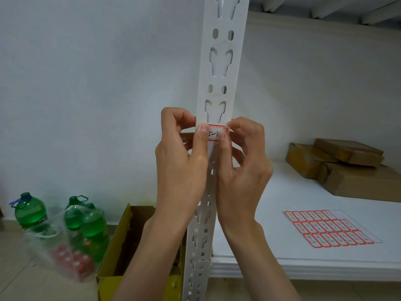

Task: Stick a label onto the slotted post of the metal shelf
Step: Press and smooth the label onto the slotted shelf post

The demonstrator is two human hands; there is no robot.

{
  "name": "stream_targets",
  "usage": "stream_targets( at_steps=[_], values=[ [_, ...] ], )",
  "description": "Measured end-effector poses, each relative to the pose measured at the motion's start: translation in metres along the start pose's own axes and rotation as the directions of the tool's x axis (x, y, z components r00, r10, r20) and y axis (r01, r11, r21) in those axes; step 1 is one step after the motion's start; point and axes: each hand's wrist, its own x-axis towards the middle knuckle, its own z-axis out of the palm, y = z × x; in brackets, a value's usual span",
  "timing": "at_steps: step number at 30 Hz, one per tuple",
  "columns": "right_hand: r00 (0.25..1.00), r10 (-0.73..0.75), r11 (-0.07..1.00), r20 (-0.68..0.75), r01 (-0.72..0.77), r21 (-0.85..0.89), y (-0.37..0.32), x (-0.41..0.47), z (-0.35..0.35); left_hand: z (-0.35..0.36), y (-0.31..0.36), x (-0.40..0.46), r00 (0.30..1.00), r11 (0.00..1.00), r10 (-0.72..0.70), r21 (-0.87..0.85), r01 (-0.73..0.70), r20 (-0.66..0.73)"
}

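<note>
Seen from the head camera, looking forward and down: a white metal slotted post rises through the middle of the view, punched with keyhole-shaped slots and small oval holes. A small white label with a red border and black handwriting lies across the front face of the post, just below one of the keyhole slots. The left hand has its thumb pressed flat on the label's left end, with the other fingers curled round the post's left edge, so its grip is on the post and label together. The right hand presses its thumb on the label's right end, its forefinger bent at the label's right edge and pinching it there. To the right, a white shelf board joins the post; on it lies a sheet of labels with red-bordered stickers in rows, a few spaces already bare. Further back on the shelf sit brown cardboard parcels, stacked. On the tiled floor to the left stand green plastic bottles, some inside a clear plastic bag, beside an open yellow cardboard box near the foot of the post.
</note>
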Motion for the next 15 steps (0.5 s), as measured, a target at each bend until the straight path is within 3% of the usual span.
stream_targets(
  at_steps=[15],
  values=[
    [1.000, -0.002, 0.998, 0.016, 0.003, -0.065, 0.0031, 0.0013, 0.0006, 0.0003, -0.0023, -0.0002, 1.000, 1.000, -0.006, -0.008, 0.006, -0.007]
  ],
)
